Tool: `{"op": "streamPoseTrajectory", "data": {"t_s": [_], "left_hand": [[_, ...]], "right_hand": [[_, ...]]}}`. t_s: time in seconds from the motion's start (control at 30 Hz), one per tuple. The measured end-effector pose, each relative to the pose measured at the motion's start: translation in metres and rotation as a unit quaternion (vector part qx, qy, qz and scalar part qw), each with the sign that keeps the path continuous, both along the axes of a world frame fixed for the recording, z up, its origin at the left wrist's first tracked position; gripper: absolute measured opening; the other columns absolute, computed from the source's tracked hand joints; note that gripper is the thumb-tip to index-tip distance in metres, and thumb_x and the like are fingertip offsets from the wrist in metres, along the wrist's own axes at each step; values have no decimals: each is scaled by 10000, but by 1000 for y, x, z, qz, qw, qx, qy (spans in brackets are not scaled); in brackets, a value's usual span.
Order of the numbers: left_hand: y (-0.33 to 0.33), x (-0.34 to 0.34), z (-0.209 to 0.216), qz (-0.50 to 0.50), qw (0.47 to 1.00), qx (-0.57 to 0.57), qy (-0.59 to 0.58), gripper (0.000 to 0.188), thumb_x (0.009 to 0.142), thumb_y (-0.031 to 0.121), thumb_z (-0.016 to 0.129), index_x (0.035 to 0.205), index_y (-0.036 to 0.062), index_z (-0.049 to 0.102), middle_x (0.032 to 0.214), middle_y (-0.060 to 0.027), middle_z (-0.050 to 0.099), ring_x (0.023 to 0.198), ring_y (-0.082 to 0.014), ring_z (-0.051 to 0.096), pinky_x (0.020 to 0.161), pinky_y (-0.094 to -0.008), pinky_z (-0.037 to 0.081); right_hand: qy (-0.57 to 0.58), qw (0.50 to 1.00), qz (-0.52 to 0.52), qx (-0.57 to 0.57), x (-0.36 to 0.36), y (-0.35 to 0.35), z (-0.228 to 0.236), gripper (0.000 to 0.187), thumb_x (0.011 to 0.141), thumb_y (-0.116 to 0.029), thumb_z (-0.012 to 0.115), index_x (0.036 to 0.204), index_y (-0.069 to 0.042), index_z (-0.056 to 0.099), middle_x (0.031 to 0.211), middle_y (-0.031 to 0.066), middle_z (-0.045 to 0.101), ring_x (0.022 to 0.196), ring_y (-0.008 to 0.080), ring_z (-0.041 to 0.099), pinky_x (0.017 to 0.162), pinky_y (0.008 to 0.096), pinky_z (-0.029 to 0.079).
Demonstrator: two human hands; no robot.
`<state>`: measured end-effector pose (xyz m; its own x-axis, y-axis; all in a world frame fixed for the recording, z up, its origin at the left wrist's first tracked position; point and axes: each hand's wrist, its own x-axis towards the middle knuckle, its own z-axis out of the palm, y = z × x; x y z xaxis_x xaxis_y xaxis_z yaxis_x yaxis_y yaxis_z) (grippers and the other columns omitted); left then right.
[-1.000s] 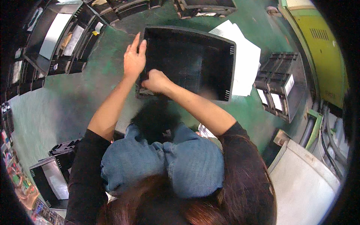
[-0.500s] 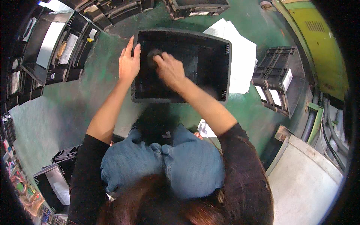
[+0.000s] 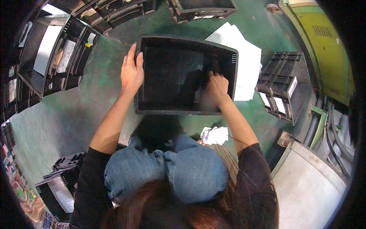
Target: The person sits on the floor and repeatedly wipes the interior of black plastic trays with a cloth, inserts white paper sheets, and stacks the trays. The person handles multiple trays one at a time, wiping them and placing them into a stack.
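Observation:
A black rectangular plastic bin (image 3: pixel 183 112) sits in front of my knees, its open top facing up. My left hand (image 3: pixel 132 74) grips its left rim, with the fingers pointing away from me along the wall. Inside, near the right wall, my right hand (image 3: pixel 218 87) is closed, knuckles up, around something dark. That thing blends into the black interior and is blurred, so its kind does not show. White sheets (image 3: pixel 248 72) lie partly under the bin's right side.
Stacked black bins (image 3: pixel 47 49) stand at the left, with another group of black bins (image 3: pixel 284 82) at the right. A yellow-green machine (image 3: pixel 320 42) and a pale metal panel (image 3: pixel 309 187) border the right side. Crumpled white paper (image 3: pixel 215 135) lies by my foot on the green floor.
My right hand has swept from the left part of the bin's inside over to its right side. The bin sits slightly lower in view. My left hand keeps its place on the rim.

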<state>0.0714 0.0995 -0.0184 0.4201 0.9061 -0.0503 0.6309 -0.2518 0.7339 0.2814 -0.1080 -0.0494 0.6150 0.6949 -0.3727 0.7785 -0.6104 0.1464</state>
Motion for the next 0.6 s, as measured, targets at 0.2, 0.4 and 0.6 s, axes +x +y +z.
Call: {"op": "streamPoseTrajectory", "data": {"t_s": [0.2, 0.4, 0.6], "left_hand": [[0, 0, 1, -9, 1000, 9, 14, 486, 945, 368, 433, 1404, 238, 342, 1095, -201, 544, 987, -393, 555, 859, -467, 437], [1, -1, 7, -21, 1000, 7, 16, 477, 949, 353, 435, 1407, 255, 343, 1103, -200, 554, 1003, -395, 553, 862, -455, 441], [-2, 0, 3, -22, 1000, -1, 9, 473, 954, 384, 419, 1401, 248, 351, 1202, -210, 543, 1092, -394, 534, 930, -439, 423]], "right_hand": [[321, 925, 192, 62, -116, 88, 5, 431, 723, -198, 647, 1142, -119, 584, 1059, 160, 629, 952, 333, 618, 809, 427, 507], [222, 960, 68, 155, -36, 43, -28, 358, 746, -206, 638, 1101, -202, 591, 1109, 112, 605, 970, 306, 613, 803, 428, 502], [38, 985, -108, 125, 9, 21, -12, 324, 837, -167, 519, 1155, -125, 471, 954, 198, 625, 823, 372, 646, 672, 482, 523]]}}
